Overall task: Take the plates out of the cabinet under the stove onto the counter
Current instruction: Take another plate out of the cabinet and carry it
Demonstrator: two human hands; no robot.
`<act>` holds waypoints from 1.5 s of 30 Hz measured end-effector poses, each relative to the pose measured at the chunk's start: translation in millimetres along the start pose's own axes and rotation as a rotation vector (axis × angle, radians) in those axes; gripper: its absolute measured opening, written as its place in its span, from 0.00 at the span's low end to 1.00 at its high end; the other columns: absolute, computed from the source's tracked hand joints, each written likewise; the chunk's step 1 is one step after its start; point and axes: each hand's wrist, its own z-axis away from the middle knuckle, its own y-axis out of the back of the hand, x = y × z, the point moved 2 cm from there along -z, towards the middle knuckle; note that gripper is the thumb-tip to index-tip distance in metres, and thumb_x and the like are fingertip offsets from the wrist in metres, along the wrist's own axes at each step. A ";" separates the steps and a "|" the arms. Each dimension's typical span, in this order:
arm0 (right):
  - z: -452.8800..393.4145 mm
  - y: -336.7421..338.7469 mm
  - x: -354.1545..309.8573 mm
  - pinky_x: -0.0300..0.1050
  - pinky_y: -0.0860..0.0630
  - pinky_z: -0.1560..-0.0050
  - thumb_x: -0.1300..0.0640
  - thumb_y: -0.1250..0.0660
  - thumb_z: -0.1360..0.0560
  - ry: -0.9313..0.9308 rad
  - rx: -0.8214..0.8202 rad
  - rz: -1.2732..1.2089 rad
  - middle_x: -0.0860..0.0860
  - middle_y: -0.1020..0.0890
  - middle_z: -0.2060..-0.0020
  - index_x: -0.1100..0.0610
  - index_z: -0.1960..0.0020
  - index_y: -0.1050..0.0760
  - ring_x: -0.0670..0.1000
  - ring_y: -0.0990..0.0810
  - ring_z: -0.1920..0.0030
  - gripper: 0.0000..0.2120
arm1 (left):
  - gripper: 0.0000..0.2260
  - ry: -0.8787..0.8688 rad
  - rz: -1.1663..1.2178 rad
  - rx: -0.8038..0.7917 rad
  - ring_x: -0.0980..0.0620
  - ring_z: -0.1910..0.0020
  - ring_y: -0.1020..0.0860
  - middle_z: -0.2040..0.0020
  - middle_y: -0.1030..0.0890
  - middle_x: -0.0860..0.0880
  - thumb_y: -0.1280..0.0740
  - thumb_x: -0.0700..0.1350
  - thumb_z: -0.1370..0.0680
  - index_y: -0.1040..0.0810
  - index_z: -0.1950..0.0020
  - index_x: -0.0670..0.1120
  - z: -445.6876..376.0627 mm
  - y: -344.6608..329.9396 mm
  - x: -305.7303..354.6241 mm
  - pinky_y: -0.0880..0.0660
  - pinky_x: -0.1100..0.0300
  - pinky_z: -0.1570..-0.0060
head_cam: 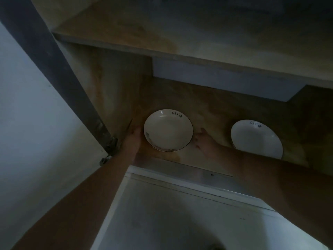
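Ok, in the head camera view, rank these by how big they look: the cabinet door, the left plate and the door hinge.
1. cabinet door, by far the largest
2. left plate
3. door hinge, the smallest

The door is also nearest the camera.

Round cream glazed ceramic plate [168,130], centre of view: glossy, smooth, w/ a small highlight near its 12 o'clock rim, thin dark rim line, black lettering. Second round white glazed ceramic plate [255,138] at 3 o'clock of it: same smooth glaze, duller in shadow. Brown wooden cabinet floor [212,109] under both: matt, blotchy, stained finish. Brown wooden shelf board [162,35] at 12 o'clock: matt, raw-looking edge. Grey metal door hinge [110,147] at 9 o'clock: dull sheen, worn. White cabinet door panel [27,123] at 9 o'clock: smooth, matt paint or laminate, can't tell which.
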 end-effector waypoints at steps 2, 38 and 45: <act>-4.9 -2.4 -6.0 0.60 0.33 0.31 0.59 0.44 0.18 -0.058 0.046 -0.268 0.61 0.36 0.27 0.61 0.26 0.41 0.63 0.33 0.30 0.22 | 0.31 0.127 0.206 -0.039 0.40 0.27 0.36 0.23 0.35 0.42 0.41 0.62 0.20 0.37 0.23 0.45 -10.2 2.4 -1.2 0.40 0.47 0.28; 4.7 20.2 12.9 0.55 0.20 0.59 0.45 0.44 0.18 -0.220 -0.171 -0.493 0.57 0.19 0.48 0.58 0.48 0.25 0.58 0.19 0.49 0.17 | 0.24 0.352 0.482 -0.550 0.37 0.42 0.22 0.38 0.23 0.40 0.44 0.61 0.19 0.25 0.34 0.45 -4.7 7.9 4.0 0.21 0.36 0.56; 9.8 28.5 14.1 0.43 0.21 0.73 0.67 0.39 0.22 -0.127 -0.031 -0.274 0.54 0.18 0.57 0.55 0.54 0.26 0.49 0.15 0.68 0.09 | 0.21 0.325 0.437 -0.620 0.37 0.41 0.21 0.36 0.22 0.41 0.43 0.58 0.19 0.25 0.33 0.46 16.5 2.5 12.4 0.20 0.38 0.55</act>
